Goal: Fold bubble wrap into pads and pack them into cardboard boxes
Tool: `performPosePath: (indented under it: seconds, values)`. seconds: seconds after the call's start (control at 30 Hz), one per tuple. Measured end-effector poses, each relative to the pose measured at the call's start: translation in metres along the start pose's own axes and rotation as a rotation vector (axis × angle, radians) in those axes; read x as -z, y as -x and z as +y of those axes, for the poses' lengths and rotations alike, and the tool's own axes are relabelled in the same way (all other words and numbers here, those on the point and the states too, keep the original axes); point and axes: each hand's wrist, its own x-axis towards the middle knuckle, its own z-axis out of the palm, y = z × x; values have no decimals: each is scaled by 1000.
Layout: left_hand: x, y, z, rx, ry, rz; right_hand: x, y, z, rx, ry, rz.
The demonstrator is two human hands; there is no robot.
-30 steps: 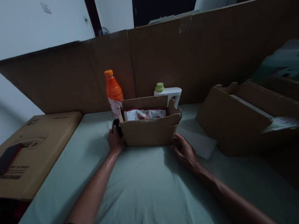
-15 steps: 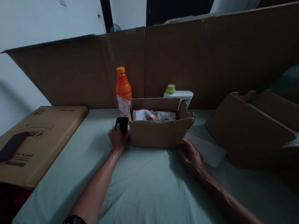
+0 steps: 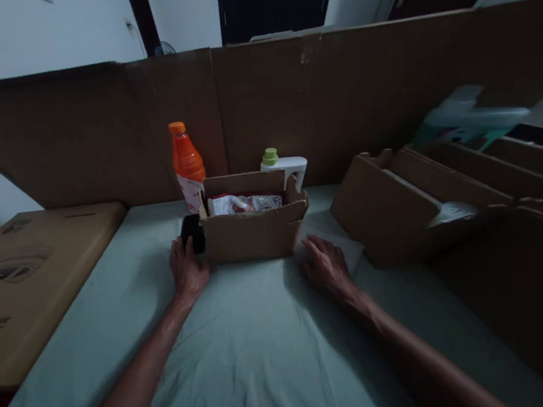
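A small open cardboard box (image 3: 256, 236) stands on the pale green cloth (image 3: 248, 328), with a printed white-and-red packet (image 3: 246, 203) inside it. My left hand (image 3: 188, 269) is at the box's left side, its fingers closed on a small black object (image 3: 192, 233) whose kind I cannot make out. Close to the box's lower right corner is my right hand (image 3: 328, 264), palm down. Its fingers are loosely bent and somewhat apart, with nothing visible in them. Beneath and beyond it lies a flat whitish sheet (image 3: 351, 249).
Behind the box stand an orange bottle (image 3: 188, 158) and a white jug (image 3: 291, 164) with a green cap. A tall cardboard panel (image 3: 261, 97) closes off the back. Cardboard compartments (image 3: 389, 214) are at right, a flat carton (image 3: 24, 278) at left.
The view has swung right, so things sit further left in it. My right hand has drawn slightly away from the box's corner. My left hand stays at the black object.
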Motion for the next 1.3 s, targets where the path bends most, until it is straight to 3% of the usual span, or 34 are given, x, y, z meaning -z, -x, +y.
performPosePath:
  seconds: [0.2,0.33,0.43,0.53,0.6,0.73,0.9,1.1,1.3]
  values:
    - [30,45,17,-148,139,-1,48,4,14,-42,141,-138]
    - [61,82,42,-153,396,-106,71,41,7,-59,100,-137]
    - [78,115,68,21,736,-393,78,82,-15,-116,-91,-30]
    - [86,145,98,355,1093,-703,72,120,-45,-255,-551,149]
    - [86,157,115,530,1260,-784,62,138,-65,-307,-779,195]
    - [83,167,134,681,1422,-752,40,159,-96,-164,-859,153]
    - [79,172,137,810,1471,-676,28,166,-111,-69,-918,164]
    - [77,174,132,891,1508,-596,28,177,-115,-210,-1134,57]
    - [82,171,127,830,1543,-748,31,206,-119,-396,-1227,64]
